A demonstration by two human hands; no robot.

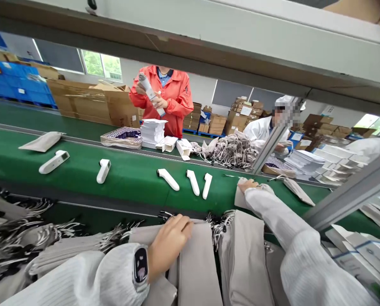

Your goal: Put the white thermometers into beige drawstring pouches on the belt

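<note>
My left hand [172,240] lies over the top end of a stack of grey drawstring pouches [198,259], its fingers curled round the cloth near the cords. My right hand [249,185] reaches over to the green belt, closed on a grey drawstring pouch [241,199]; the sleeve and knuckles hide part of its grip. More stacked pouches [247,255] lie between my forearms. To the left of my right hand, white handheld thermometers rest apart on the belt, among them one thermometer [207,185] close by and another thermometer [167,179] further left.
A metal post [276,131] stands beside my right arm, under an overhead shelf [190,38]. Across the belt [135,182], a co-worker in red [177,97] holds white boxes. A heap of pouches [234,151] and a paper stack [152,132] sit there. Another pouch [296,190] lies at right.
</note>
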